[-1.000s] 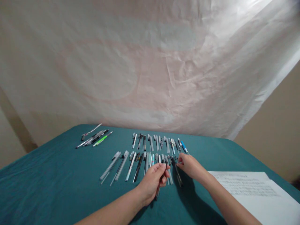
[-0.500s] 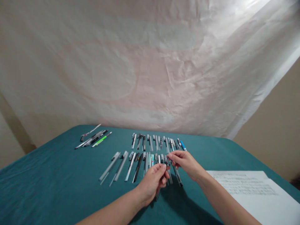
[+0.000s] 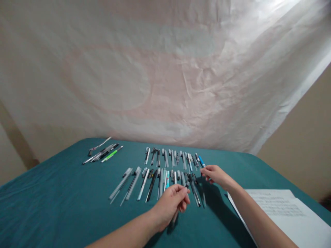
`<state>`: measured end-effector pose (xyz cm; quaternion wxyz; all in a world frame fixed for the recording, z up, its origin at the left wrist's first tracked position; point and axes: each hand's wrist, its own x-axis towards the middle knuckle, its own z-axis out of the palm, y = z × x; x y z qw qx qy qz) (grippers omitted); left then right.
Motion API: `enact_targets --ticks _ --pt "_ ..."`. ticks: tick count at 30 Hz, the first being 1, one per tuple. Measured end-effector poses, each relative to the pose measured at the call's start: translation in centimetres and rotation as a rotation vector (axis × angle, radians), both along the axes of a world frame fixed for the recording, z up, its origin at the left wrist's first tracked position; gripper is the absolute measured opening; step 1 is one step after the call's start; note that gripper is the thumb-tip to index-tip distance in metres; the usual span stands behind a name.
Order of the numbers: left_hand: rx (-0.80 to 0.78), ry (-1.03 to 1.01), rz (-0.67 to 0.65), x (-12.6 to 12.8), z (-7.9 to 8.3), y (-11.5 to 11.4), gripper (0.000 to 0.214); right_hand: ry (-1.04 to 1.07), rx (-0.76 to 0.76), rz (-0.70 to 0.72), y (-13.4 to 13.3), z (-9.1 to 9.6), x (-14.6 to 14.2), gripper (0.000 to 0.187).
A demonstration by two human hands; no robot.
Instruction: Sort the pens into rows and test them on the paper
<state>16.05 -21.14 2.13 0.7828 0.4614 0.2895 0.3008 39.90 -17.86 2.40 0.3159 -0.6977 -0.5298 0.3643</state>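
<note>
My left hand point(image 3: 173, 203) is closed around a pen barrel point(image 3: 175, 217); its dark end pokes out above the thumb and the other end shows below the fingers. To the right, my right hand point(image 3: 214, 175) pinches a thin pen refill point(image 3: 203, 198) that points down toward the cloth. Beside the hands lies a near row of pens, with a black pen point(image 3: 151, 187), a white pen point(image 3: 142, 186) and a clear pen point(image 3: 120, 185) among them. Several loose caps and refills lie between these pens. My left hand covers part of this row.
A far row of pens point(image 3: 166, 159) ends at a blue pen point(image 3: 201, 161). At the back left are a bunch of dark pens point(image 3: 104, 153) and a green pen point(image 3: 112, 154). Printed paper sheets point(image 3: 307, 227) lie at the right on the green tablecloth point(image 3: 64, 193).
My right hand has moved right, away from my left hand, with the thin refill in its fingers. My left hand stays nearly in place with the pen barrel.
</note>
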Motion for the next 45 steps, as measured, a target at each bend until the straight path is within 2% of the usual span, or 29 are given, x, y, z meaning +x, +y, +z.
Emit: enact_targets --ticks 2,5,13,16,19,21,24,27,30,34,38,41,45 --pt "-0.005 -0.018 0.004 0.0 0.0 0.1 0.031 -0.107 -0.061 0.025 0.2 -1.2 -0.1 0.029" --pt "-0.020 -0.017 0.011 0.1 0.1 0.2 0.033 -0.173 -0.050 0.016 0.5 -2.1 -0.6 0.028" --pt "-0.077 -0.044 0.041 0.0 0.6 0.3 0.032 -0.305 -0.011 0.024 0.8 -2.6 -0.8 0.030" --pt "-0.084 -0.074 0.085 0.0 0.9 0.4 0.030 -0.322 0.000 0.032 0.6 -1.7 -0.8 0.029" --pt "-0.056 -0.130 0.170 0.0 1.2 0.6 0.027 -0.299 0.044 0.067 -0.2 0.3 -1.7 0.027" --pt "-0.021 -0.165 0.240 0.0 1.3 0.8 0.025 -0.185 0.076 0.155 -1.2 1.9 -3.0 0.027" --pt "0.016 -0.175 0.304 0.0 1.2 1.0 0.025 0.042 0.043 0.329 -2.7 3.6 -5.9 0.028" --pt "0.025 -0.199 0.293 0.1 1.1 0.9 0.026 0.149 0.026 0.381 -3.8 4.1 -8.6 0.029" --pt "0.030 -0.218 0.251 0.1 1.1 0.8 0.027 0.172 0.067 0.388 -4.2 4.1 -9.9 0.027" --pt "0.114 -0.115 0.272 0.0 1.1 0.6 0.034 0.091 0.099 0.370 -3.9 4.1 -8.4 0.022" --pt "0.147 0.017 0.324 -0.2 1.0 0.7 0.041 -0.198 0.080 0.208 -2.5 3.1 -4.5 0.018" --pt "0.148 0.060 0.329 -0.3 1.0 0.8 0.041 -0.372 -0.027 0.111 -1.5 1.7 -1.9 0.021" --pt "0.141 0.071 0.310 -0.4 1.1 0.9 0.040 -0.407 -0.169 0.069 -1.0 0.3 -0.5 0.024"
